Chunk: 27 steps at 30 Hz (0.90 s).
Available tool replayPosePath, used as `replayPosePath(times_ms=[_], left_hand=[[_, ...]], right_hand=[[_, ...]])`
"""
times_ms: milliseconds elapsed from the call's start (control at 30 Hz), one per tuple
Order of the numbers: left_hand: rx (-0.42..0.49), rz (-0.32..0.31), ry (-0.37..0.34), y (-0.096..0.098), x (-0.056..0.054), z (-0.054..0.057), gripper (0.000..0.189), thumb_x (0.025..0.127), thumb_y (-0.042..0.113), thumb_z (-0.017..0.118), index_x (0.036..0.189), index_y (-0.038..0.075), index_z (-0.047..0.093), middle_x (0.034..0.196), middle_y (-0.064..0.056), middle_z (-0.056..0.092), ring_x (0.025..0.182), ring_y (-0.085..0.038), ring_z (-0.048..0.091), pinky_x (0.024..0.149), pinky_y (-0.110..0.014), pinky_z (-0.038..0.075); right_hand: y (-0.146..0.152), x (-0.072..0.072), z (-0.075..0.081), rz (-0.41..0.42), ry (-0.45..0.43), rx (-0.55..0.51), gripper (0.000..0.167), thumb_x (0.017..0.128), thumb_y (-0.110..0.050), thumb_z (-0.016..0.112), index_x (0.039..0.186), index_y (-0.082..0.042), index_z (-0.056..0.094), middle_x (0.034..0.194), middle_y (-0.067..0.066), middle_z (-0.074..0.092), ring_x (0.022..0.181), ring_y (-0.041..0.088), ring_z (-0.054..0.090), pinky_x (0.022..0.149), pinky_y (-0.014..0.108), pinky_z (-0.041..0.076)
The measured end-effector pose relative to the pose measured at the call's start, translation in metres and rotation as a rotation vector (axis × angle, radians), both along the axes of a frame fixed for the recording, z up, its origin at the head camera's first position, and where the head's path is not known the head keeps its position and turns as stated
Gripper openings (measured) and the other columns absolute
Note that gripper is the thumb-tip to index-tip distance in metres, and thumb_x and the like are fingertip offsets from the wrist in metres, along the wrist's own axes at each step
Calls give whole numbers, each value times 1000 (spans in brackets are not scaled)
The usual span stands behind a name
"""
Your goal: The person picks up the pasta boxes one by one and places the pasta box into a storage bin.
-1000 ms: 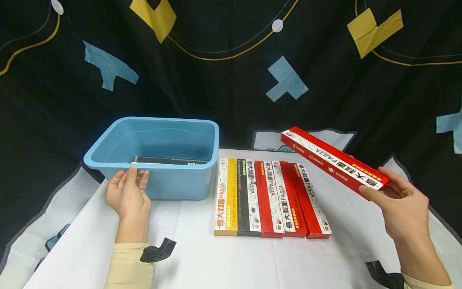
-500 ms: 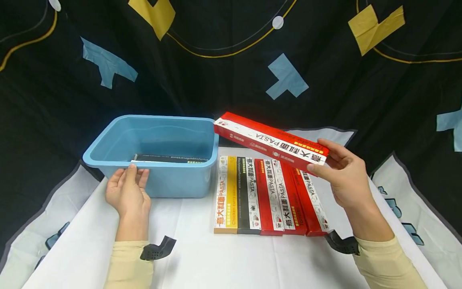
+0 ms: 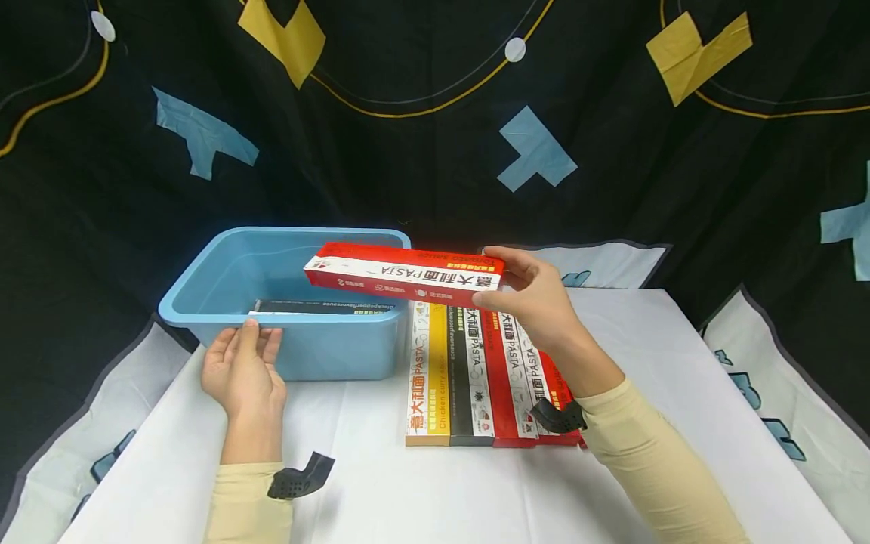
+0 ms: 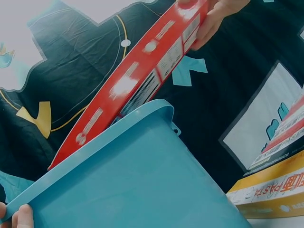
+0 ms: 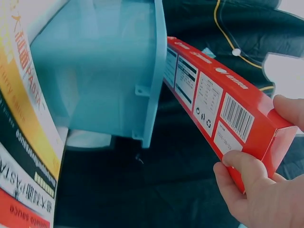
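My right hand (image 3: 537, 291) grips one end of a red tomato sauce pasta box (image 3: 404, 273). The box's far end hangs over the right part of a blue plastic bin (image 3: 347, 351). In the right wrist view, thumb and fingers pinch the end of the pasta box (image 5: 223, 107) near its barcode. My left hand (image 3: 246, 370) holds the bin's front rim, thumb on top and fingers below. Inside the bin lies a black pepper sauce pasta box (image 3: 322, 307), partly hidden by the front wall.
Right of the bin, a row of pasta boxes lies side by side: a yellow chicken curry one (image 3: 438, 378), a black one (image 3: 469, 393) and several red ones (image 3: 499, 385). My right forearm covers part of the row. A black curtain hangs behind the white table (image 3: 381, 491).
My right hand has carried the red pasta box leftward from the table's right side to above the bin, turning it nearly level. The left hand has stayed at the rim.
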<state>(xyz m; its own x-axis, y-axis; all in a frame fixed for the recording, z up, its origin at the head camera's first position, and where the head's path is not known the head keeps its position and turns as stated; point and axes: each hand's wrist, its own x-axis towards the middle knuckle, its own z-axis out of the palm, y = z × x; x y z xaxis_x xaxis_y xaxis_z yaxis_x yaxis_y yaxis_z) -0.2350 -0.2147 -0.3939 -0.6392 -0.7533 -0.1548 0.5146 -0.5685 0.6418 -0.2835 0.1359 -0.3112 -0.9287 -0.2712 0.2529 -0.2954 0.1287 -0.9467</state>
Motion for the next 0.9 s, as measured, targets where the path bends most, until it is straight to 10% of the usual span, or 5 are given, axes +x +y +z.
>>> replayPosePath(times_ms=[900], left_hand=[[-21,-16,-18,-1,4,-1,52,75,11,84,115,0,52,120,-16,58,91,-24,68,79,-33,59]], right_hand=[[-112,-44,-7,143,-66,206,65,75,-25,86,133,-20,57,125,-7,58,111,21,53,77,33,60]])
